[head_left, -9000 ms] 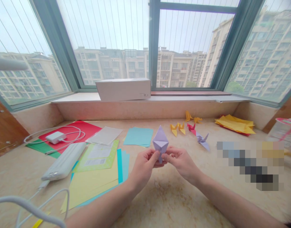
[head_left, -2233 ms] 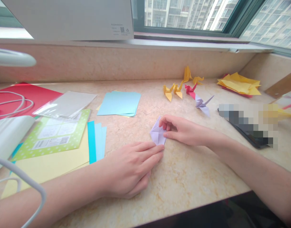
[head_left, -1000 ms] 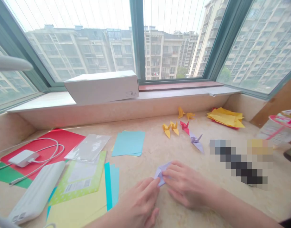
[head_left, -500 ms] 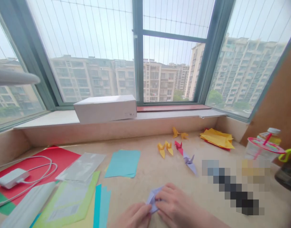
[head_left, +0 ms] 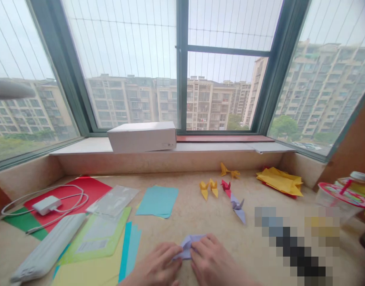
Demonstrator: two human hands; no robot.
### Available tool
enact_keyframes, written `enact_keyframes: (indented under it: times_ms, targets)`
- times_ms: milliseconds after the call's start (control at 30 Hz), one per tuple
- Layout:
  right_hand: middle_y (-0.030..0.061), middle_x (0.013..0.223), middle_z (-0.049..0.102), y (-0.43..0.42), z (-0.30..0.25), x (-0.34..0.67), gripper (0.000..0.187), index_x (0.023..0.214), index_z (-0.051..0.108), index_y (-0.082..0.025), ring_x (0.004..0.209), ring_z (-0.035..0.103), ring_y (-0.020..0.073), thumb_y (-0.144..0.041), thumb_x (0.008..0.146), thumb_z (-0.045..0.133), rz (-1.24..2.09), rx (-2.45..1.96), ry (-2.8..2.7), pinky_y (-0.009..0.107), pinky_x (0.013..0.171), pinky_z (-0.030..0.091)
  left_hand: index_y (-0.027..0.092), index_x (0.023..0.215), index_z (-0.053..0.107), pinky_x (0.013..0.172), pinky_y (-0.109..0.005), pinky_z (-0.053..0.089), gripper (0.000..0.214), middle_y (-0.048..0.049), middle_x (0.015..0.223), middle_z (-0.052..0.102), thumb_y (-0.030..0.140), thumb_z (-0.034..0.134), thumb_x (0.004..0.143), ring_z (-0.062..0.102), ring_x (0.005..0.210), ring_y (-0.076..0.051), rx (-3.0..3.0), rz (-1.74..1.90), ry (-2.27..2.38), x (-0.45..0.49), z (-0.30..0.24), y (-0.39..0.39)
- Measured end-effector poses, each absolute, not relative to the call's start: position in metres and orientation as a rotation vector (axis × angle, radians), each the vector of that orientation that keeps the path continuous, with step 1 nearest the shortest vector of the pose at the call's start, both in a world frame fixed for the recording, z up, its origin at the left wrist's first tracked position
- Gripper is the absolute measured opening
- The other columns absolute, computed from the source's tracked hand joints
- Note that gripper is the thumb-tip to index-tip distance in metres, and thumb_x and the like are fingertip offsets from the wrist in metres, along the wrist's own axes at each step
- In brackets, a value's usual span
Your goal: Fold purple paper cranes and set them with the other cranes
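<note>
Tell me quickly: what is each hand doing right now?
Left hand: fingers pressing on the lilac folded paper.
Right hand: fingers pressing on the same paper.

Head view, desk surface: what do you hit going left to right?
white charger → clear plastic sleeve → blue paper stack → yellow cranes → red crane → lavender crane → yellow paper pile → pink-lidded cup

Two bare hands, left hand (head_left: pixel 154 270) and right hand (head_left: pixel 213 266), no gloves, rings or sleeves.

Both hands (head_left: pixel 182 266) cut by bottom edge; lilac fold (head_left: pixel 188 245) mostly covered.
</note>
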State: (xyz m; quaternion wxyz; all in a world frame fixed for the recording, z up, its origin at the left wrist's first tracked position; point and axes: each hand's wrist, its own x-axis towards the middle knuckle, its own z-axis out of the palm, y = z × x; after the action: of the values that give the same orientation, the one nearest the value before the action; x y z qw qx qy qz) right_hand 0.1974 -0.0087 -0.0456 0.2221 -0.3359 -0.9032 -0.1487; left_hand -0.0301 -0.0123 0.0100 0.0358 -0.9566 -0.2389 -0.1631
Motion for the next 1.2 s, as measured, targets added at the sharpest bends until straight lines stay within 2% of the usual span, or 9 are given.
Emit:
enact_keyframes:
  times_ms: [133, 233, 500, 633, 700, 767, 867, 1033, 1200]
  targets:
    - [0.0109, 0.081, 0.068, -0.037, -0.013, 0.184, 0.01, 0.083, 0.067, -0.015, 0.077, 0.061, 0.025, -0.015, 0.085, 0.057, -0.209, -1.23, -2.577, 0.037, 0.071, 0.043, 0.016, 0.117, 0.062, 0.093, -0.044, 0.047, 0.029, -0.011, 0.104, 0.065, 0.023, 0.052, 0.091, 0.06, 0.097, -0.025, -2.845, -0.356, -0.911, -0.029, 0.009, -0.027]
    - [0.0133, 0.081, 0.069, -0.047, 0.001, 0.168, 0.017, 0.082, 0.069, -0.013, 0.077, 0.064, 0.0267, -0.013, 0.087, 0.054, -0.099, -1.381, -2.653, 0.04, 0.073, 0.044, 0.015, 0.101, 0.064, 0.09, -0.042, 0.043, 0.021, -0.0111, 0.099, 0.064, 0.024, 0.047, 0.095, 0.057, 0.095, -0.026, -2.841, -0.2, -0.962, -0.024, 0.018, -0.027]
    - [0.0077, 0.077, 0.074, -0.045, 0.02, 0.173, 0.032, 0.076, 0.071, -0.018, 0.069, 0.067, 0.0208, -0.024, 0.098, 0.048, 0.179, -1.323, -2.622, 0.031, 0.069, 0.044, 0.015, 0.084, 0.061, 0.082, -0.039, 0.042, 0.013, -0.0101, 0.091, 0.061, 0.021, 0.052, 0.092, 0.054, 0.089, -0.024, -2.903, -0.187, -1.017, -0.011, 0.019, -0.005]
    - [0.0073, 0.093, 0.072, -0.023, 0.014, 0.201, 0.016, 0.095, 0.072, -0.019, 0.092, 0.064, 0.0226, -0.025, 0.096, 0.058, 0.23, -1.24, -2.388, 0.035, 0.086, 0.045, 0.014, 0.09, 0.062, 0.086, -0.038, 0.043, 0.017, -0.0087, 0.098, 0.063, 0.016, 0.047, 0.096, 0.055, 0.094, -0.023, -2.927, -0.379, -1.069, -0.008, 0.007, -0.003]
    - [0.0087, 0.099, 0.07, -0.013, 0.008, 0.21, 0.028, 0.11, 0.07, -0.019, 0.095, 0.062, 0.0256, -0.035, 0.087, 0.072, 0.247, -1.261, -2.355, 0.04, 0.089, 0.046, 0.015, 0.092, 0.063, 0.087, -0.038, 0.043, 0.018, -0.0074, 0.096, 0.064, 0.019, 0.047, 0.097, 0.056, 0.094, -0.022, -2.945, -0.427, -1.077, -0.007, 0.002, -0.002]
    - [0.0083, 0.099, 0.068, -0.009, 0.001, 0.212, 0.032, 0.111, 0.069, -0.019, 0.094, 0.061, 0.0257, -0.036, 0.085, 0.074, 0.293, -1.286, -2.363, 0.041, 0.088, 0.047, 0.014, 0.091, 0.063, 0.087, -0.039, 0.044, 0.018, -0.0069, 0.094, 0.065, 0.025, 0.05, 0.097, 0.057, 0.092, -0.022, -2.949, -0.445, -1.075, -0.006, -0.002, 0.0]
    - [0.0076, 0.097, 0.066, -0.01, -0.009, 0.208, 0.019, 0.106, 0.07, -0.019, 0.091, 0.061, 0.0238, -0.027, 0.089, 0.066, 0.358, -1.297, -2.387, 0.04, 0.085, 0.049, 0.015, 0.09, 0.062, 0.084, -0.04, 0.046, 0.02, -0.0068, 0.092, 0.065, 0.031, 0.054, 0.097, 0.058, 0.091, -0.024, -2.94, -0.442, -1.104, -0.004, -0.005, 0.003]
    - [0.0096, 0.102, 0.065, -0.013, -0.017, 0.204, 0.031, 0.121, 0.066, -0.018, 0.094, 0.06, 0.0248, -0.016, 0.092, 0.057, 0.316, -1.318, -2.38, 0.043, 0.086, 0.049, 0.015, 0.095, 0.064, 0.086, -0.043, 0.048, 0.019, -0.0081, 0.1, 0.066, 0.032, 0.056, 0.097, 0.059, 0.098, -0.026, -2.954, -0.429, -1.151, -0.002, -0.006, 0.003]
    - [0.0101, 0.098, 0.065, -0.011, -0.024, 0.205, 0.028, 0.119, 0.068, -0.015, 0.09, 0.059, 0.0251, -0.012, 0.095, 0.053, 0.195, -1.307, -2.389, 0.043, 0.08, 0.05, 0.015, 0.099, 0.065, 0.088, -0.044, 0.049, 0.022, -0.0101, 0.112, 0.067, 0.034, 0.054, 0.098, 0.059, 0.101, -0.027, -2.952, -0.505, -1.144, -0.003, -0.012, 0.003]
